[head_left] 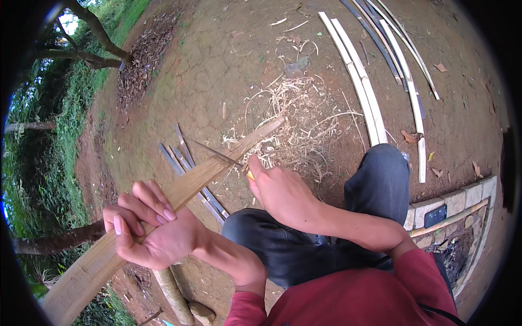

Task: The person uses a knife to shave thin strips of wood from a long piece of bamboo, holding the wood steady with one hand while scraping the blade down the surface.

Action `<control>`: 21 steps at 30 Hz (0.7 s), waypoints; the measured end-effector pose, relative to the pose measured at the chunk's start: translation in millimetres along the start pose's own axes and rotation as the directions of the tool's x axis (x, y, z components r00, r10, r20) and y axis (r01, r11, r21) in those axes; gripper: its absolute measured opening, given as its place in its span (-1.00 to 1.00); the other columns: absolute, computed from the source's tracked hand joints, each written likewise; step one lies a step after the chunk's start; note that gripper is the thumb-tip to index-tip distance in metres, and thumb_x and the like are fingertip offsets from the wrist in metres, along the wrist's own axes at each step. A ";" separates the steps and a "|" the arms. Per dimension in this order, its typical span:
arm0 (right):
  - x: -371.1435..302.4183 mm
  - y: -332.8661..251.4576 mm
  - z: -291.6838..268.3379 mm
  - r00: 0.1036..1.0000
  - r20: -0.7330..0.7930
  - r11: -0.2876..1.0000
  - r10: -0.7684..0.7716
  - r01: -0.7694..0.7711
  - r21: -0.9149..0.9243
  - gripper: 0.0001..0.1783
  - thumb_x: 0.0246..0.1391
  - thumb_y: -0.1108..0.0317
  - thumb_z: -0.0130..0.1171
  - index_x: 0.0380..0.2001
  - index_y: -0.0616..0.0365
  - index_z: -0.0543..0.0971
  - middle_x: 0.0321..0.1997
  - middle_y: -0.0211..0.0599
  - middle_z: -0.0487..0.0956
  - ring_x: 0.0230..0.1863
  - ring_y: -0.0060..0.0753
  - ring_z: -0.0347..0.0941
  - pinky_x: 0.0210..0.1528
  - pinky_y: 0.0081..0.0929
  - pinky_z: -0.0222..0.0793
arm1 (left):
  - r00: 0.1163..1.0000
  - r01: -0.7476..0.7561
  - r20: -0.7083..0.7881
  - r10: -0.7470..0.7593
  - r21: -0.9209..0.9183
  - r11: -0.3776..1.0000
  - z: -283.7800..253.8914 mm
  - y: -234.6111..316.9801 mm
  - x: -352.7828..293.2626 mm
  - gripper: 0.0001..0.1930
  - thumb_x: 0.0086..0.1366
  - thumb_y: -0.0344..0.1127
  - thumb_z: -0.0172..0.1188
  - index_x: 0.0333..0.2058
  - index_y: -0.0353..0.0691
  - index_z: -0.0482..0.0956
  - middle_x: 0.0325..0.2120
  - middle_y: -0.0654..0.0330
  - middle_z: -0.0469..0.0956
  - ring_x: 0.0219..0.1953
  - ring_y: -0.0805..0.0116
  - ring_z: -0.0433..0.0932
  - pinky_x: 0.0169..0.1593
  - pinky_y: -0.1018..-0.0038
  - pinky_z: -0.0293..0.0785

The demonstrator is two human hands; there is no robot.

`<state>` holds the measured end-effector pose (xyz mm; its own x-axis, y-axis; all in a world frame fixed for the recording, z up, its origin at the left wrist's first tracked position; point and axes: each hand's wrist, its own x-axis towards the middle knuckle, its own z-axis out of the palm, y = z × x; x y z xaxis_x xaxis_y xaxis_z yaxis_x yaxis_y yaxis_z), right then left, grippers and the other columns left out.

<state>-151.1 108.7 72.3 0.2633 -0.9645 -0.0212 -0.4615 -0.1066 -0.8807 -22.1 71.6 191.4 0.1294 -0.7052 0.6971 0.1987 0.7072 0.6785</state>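
Note:
A long, flat bamboo strip [198,176] runs slantwise from the lower left toward the middle, its narrow end pointing away from me. My left hand [157,225] is closed round its wider part, palm up and fingers curled over the edge. In my right hand [288,195] is a knife [212,152] with a yellow handle, mostly hidden by the fingers. Its thin blade lies across the strip near the narrow end. Beyond that end, a heap of pale curled shavings [296,127] covers the ground.
Pale split strips [356,76] and dark ones [380,41] lie at the far right. Shorter dark strips [204,198] lie under the held strip. A block border [427,212] carries a dark flat rectangular object [435,215] and a pole [451,219]. Trees and greenery stand left.

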 end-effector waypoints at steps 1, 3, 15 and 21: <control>-4.5 -5.7 -2.2 1.000 0.020 1.000 0.000 0.000 0.007 -0.70 0.18 0.38 -0.02 -0.15 0.43 0.28 -0.72 0.06 0.47 -0.58 0.15 0.49 -0.51 -0.04 0.40 | 1.000 0.003 -0.006 -0.003 -0.009 1.000 1.8 -0.2 -1.1 -0.73 0.25 -0.28 -0.13 -0.63 -0.08 0.10 -0.83 0.29 0.08 -0.77 0.50 0.06 -0.68 0.61 0.04; -7.9 -10.1 -4.8 1.000 -0.003 0.999 -0.016 0.016 0.032 -0.72 0.18 0.38 -0.02 -0.18 0.41 0.27 -0.74 0.03 0.46 -0.60 0.15 0.49 -0.52 -0.04 0.40 | 1.000 -0.009 -0.015 0.010 0.043 0.999 3.5 0.3 -1.8 -0.72 0.24 -0.27 -0.12 -0.64 -0.08 0.09 -0.82 0.29 0.08 -0.78 0.50 0.05 -0.68 0.61 0.03; 11.5 28.1 15.8 1.000 0.010 0.998 0.025 -0.026 0.055 -0.73 0.18 0.37 -0.03 -0.20 0.38 0.24 -0.64 0.12 0.48 -0.51 0.23 0.49 -0.46 -0.01 0.36 | 0.997 -0.040 -0.063 0.042 0.041 0.998 -6.0 -2.5 1.1 -0.75 0.18 -0.32 -0.12 -0.65 -0.09 0.10 -0.84 0.31 0.08 -0.81 0.53 0.02 -0.72 0.63 0.00; 4.4 1.6 -15.1 0.986 0.164 0.960 0.036 -0.079 0.267 -0.74 0.22 0.34 -0.09 -0.17 0.32 0.21 -0.62 0.15 0.46 -0.52 0.28 0.44 -0.45 0.03 0.26 | 0.990 -0.052 -0.124 0.066 0.113 0.992 1.3 6.4 11.7 -0.73 0.15 -0.32 -0.12 -0.67 -0.06 0.05 -0.84 0.32 0.03 -0.81 0.54 -0.03 -0.74 0.64 -0.07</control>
<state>-163.5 100.6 78.0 0.3819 -0.9151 -0.1298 -0.2377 0.0385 -0.9706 -20.6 67.9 204.2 0.2620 -0.6577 0.7062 0.0809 0.7442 0.6631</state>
